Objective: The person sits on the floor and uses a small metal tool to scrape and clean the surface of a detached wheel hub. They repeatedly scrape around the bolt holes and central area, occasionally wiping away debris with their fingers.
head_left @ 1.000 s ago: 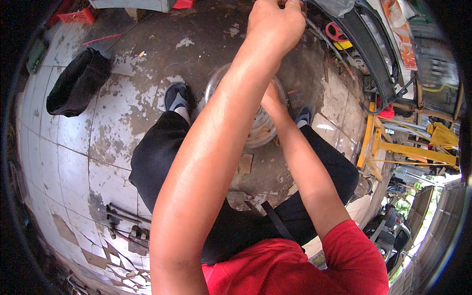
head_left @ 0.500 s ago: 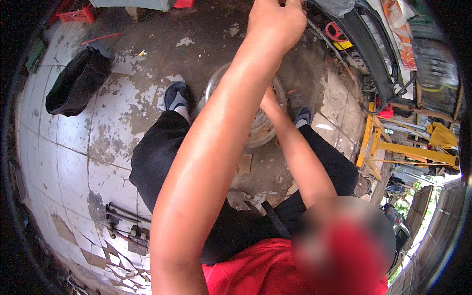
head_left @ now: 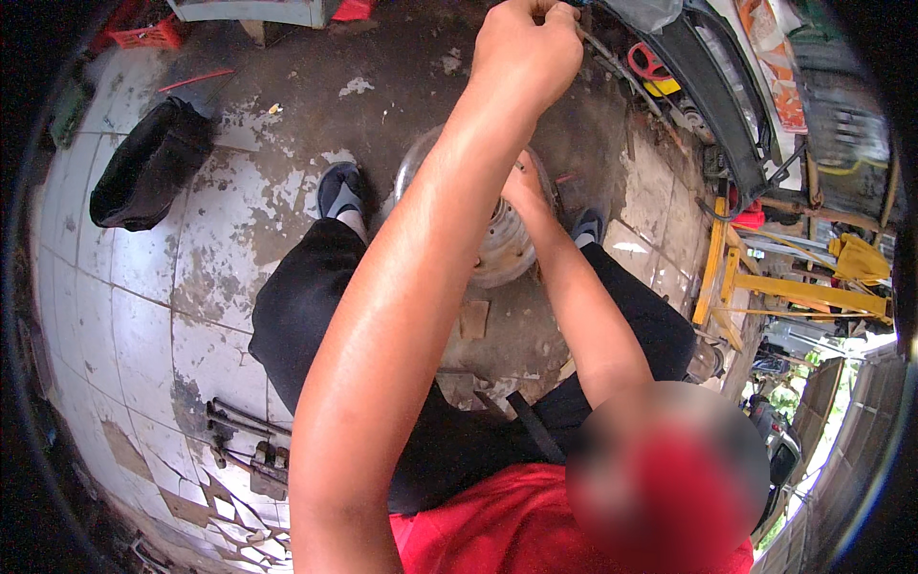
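Note:
A round, worn metal wheel rim (head_left: 502,258) stands on the floor between my feet, its middle partly covered by my left forearm. Raised high above it, my left hand (head_left: 531,48) is closed in a pinch at the top edge; what its fingertips hold, if anything, is too small to make out. Lower down, my right hand (head_left: 526,184) reaches over the middle of the wheel rim. Its fingers are mostly hidden behind my left forearm, so their grip does not show.
A black open bag (head_left: 148,167) lies on the worn tiles at left. Metal tools (head_left: 253,430) and broken tile pieces (head_left: 234,531) lie lower left. To the right are a black plastic frame part (head_left: 722,86), red-handled scissors (head_left: 650,62) and a yellow metal stand (head_left: 803,295).
My left hand has shifted slightly left and down. More of my right hand shows beside the left forearm, still over the wheel rim.

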Demonstrator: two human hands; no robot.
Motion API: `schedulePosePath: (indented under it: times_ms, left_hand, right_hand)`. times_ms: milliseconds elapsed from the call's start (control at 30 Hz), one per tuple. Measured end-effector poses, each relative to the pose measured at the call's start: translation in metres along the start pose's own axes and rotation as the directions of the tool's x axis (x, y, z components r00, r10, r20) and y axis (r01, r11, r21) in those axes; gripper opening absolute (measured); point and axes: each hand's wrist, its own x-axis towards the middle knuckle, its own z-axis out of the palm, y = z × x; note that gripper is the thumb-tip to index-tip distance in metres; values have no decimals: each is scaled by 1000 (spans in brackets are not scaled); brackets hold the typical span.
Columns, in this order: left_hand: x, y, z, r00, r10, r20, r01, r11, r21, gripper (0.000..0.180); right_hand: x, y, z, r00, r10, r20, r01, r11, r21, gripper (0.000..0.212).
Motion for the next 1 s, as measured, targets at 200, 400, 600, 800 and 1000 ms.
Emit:
schedulePosePath:
  times_ms: [200,400,600,800,1000]
  left_hand:
    - [4,-9,-14,993,115,-29,-114,993,32,29]
    - [17,-33,-12,963,269,17,-253,883,395,30]
    - [-4,-43,-22,867,225,445,-498,451,741,31]
    - [-15,-53,-24,759,-335,559,-538,161,827,43]
    - [-46,-42,-5,501,-379,778,-624,465,628,67]
  right_hand:
    - [-4,-57,-3,908,365,204,-385,920,68,19]
    - [-42,-20,-43,916,371,154,-400,806,437,29]
    - [-120,-14,-67,781,538,318,-600,506,620,34]
    - [-153,-48,-98,772,526,358,-510,176,842,33]
    - [-158,-78,-156,866,429,258,-357,167,919,30]
